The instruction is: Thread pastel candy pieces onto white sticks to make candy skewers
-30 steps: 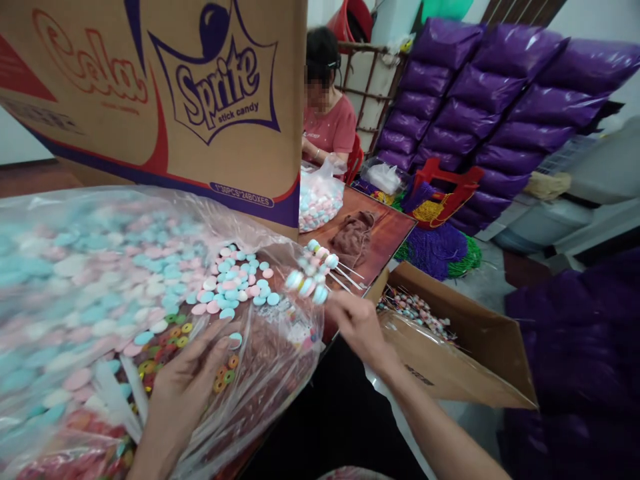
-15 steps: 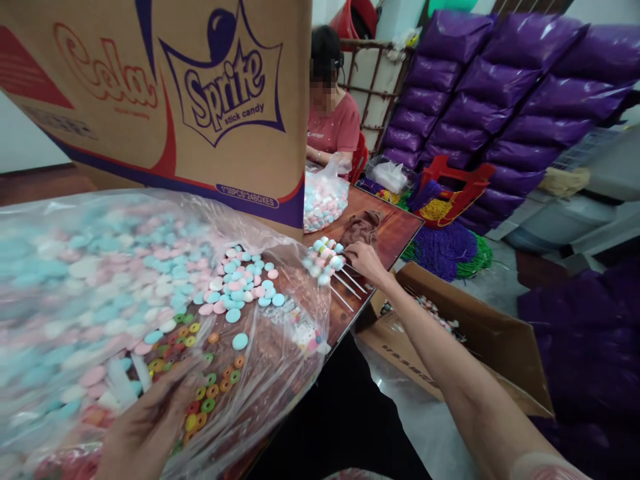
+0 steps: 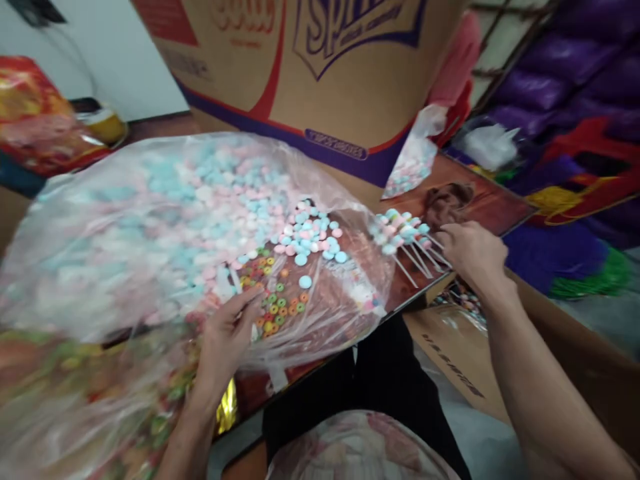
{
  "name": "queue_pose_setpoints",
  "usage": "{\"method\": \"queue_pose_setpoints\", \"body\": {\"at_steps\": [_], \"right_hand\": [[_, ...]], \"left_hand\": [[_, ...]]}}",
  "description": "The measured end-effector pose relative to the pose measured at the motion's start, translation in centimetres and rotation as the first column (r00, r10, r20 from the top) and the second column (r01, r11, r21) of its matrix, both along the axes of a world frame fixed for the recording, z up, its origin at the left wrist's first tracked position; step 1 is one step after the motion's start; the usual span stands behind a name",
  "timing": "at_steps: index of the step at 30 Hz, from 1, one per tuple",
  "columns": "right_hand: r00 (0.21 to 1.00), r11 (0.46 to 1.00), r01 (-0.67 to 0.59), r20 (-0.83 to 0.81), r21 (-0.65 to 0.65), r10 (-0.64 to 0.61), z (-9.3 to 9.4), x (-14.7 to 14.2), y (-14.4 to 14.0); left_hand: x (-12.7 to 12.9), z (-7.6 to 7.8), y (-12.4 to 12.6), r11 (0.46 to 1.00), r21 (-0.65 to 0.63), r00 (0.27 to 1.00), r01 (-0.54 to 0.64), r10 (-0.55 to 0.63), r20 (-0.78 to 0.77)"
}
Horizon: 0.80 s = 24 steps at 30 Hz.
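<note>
Several candy skewers [image 3: 400, 230], pastel discs threaded on white sticks, lie side by side at the table's right edge. My right hand [image 3: 473, 253] is at their right end, fingers closed around what looks like the stick of the nearest skewer; blur hides the exact grip. My left hand [image 3: 227, 333] hovers over the ring-shaped candies [image 3: 280, 307], thumb and forefinger somewhat apart, with nothing clearly seen between them. Loose pastel disc candies [image 3: 310, 233] lie just beyond the rings. A large clear plastic bag [image 3: 165, 193] full of such discs spreads over the table to the left.
A big printed carton [image 3: 350, 87] stands behind the bag. A brown cloth [image 3: 447, 200] lies past the skewers. Below the table edge at right is an open cardboard box [image 3: 450, 353] with finished-looking sticks inside. Purple bags [image 3: 560, 73] are stacked behind.
The camera view has swung left and down, so things appear shifted to the right. My right hand now sits by the stick ends, rather than beside the threaded candies. My left hand remains near the rings.
</note>
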State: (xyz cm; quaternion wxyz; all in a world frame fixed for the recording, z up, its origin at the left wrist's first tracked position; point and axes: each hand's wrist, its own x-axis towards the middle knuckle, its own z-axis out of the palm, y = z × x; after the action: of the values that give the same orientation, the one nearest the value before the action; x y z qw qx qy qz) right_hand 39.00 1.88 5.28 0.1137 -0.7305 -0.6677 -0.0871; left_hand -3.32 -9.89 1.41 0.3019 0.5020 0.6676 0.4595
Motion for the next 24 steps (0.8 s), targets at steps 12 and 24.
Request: {"method": "queue_pose_setpoints", "body": {"at_steps": [12,24], "right_hand": [[0.343,0.564,-0.820,-0.702,0.101,0.624,-2.1,-25.4,-11.7],[0.680,0.610,-0.717,-0.530,-0.338,0.506,-0.8,-32.9,-9.0]], "left_hand": [[-3.0,2.8,-2.5,0.972,0.078,0.970,-0.224,0.230,-0.083],[-2.6,3.2,-2.0,0.966,0.129,0.973,-0.223,0.229,-0.028]]}}
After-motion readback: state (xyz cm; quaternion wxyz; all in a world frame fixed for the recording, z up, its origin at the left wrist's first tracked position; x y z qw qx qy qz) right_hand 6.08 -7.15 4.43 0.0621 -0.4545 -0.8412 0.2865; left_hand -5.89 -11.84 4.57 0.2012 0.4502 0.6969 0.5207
